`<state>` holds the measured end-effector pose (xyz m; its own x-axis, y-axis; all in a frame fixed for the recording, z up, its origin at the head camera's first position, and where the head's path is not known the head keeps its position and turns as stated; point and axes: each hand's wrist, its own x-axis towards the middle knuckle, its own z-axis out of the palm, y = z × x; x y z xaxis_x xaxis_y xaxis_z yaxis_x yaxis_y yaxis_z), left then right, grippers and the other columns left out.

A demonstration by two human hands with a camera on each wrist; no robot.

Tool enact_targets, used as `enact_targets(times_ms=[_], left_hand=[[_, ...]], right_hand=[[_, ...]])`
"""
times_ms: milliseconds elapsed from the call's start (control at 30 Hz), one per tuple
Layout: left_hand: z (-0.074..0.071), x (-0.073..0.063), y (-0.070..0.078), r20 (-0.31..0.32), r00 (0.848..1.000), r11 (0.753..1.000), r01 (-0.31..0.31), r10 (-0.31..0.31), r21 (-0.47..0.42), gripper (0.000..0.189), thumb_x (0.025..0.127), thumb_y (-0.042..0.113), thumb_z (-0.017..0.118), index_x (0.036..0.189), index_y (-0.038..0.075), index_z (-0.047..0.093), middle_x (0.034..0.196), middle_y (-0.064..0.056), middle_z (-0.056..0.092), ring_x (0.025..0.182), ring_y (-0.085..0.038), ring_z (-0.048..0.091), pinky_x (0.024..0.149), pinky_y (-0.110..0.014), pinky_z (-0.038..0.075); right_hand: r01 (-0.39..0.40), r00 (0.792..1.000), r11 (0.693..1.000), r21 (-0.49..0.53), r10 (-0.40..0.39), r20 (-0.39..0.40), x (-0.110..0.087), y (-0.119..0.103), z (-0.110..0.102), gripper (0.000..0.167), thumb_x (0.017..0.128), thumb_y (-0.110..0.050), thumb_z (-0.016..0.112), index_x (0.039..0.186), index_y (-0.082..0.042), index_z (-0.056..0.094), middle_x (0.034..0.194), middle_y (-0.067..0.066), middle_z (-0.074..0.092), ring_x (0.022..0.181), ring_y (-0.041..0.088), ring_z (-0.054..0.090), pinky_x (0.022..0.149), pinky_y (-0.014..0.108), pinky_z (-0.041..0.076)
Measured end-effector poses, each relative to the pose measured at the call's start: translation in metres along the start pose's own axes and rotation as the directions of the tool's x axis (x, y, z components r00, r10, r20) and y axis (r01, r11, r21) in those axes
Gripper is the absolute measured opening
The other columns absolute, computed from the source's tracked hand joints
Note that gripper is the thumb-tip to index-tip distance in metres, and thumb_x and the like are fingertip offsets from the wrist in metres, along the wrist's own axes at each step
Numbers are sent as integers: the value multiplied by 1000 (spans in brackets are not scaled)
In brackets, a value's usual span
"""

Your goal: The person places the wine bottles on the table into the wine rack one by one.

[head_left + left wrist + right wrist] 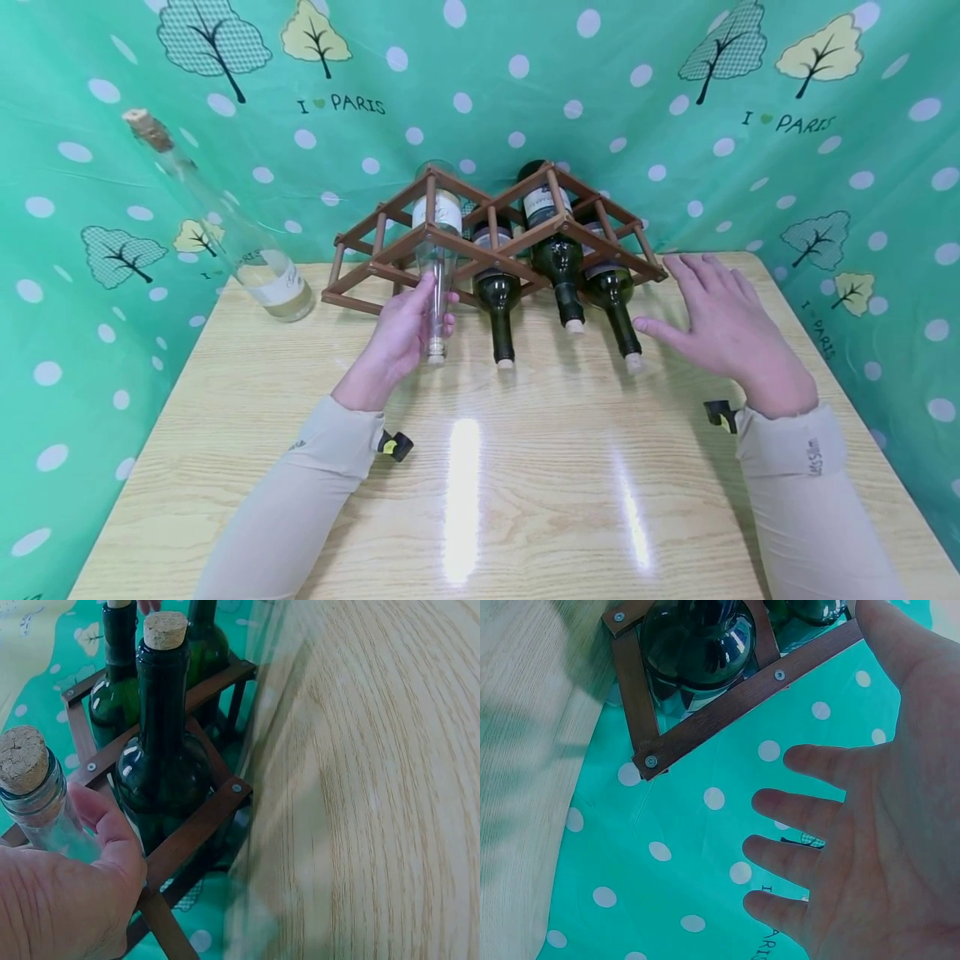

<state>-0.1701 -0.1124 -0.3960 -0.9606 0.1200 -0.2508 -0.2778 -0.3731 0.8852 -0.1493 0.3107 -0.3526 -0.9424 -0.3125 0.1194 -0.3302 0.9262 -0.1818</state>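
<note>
At the pale wood-grain table's (555,467) far edge, your left grip (401,331) is holding a clear, corked glass bottle (442,268) by its neck, apparently because the brown wooden lattice rack (564,222) is cradling its body; your right grip (723,321), fingers spread, is holding nothing.

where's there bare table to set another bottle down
Bare table lies between left sleeve and right sleeve, before the rack; more lies left of the left sleeve, in front of the standing bottle. The rack is crowded: four bottles, the left hand gripping one, the right hand near the rack's right end.
</note>
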Motion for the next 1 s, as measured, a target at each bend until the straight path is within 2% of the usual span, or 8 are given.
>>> enact_targets(times_ms=[333,600,867,1000], left_hand=[[-1,-6,1,-8,1000,999,30,-29,40,56,108,48,57,146,6,56,120,-12,68,76,-13,67,70,-24,61],[-2,-14,1,23,999,996,24,-26,90,58,110,47,54,151,6,51,121,-12,66,77,-15,68,72,-26,59],[-6,-23,-2,-4,1000,978,-1,2,209,56,111,45,54,143,0,46,126,-15,64,83,-17,67,79,-28,56],[-8,-26,-2,-11,1000,965,-23,26,261,56,111,43,55,143,-1,42,129,-15,60,83,-14,64,76,-27,56]], right_hand=[[-11,1000,1000,3,11,9,-1,-2,-3,104,99,-72,57,169,-5,20,168,29,26,154,54,19,122,75,11],[-5,1000,1000,3,5,6,-2,-3,-6,103,99,-71,58,168,-4,22,167,29,28,153,54,20,121,75,13],[-4,1000,1000,8,4,12,-2,-5,-7,103,99,-71,59,169,-5,21,167,29,27,154,54,19,121,75,12],[-4,1000,1000,8,4,14,-2,-6,-8,103,99,-70,59,169,-5,20,168,29,27,154,54,19,122,75,11]])
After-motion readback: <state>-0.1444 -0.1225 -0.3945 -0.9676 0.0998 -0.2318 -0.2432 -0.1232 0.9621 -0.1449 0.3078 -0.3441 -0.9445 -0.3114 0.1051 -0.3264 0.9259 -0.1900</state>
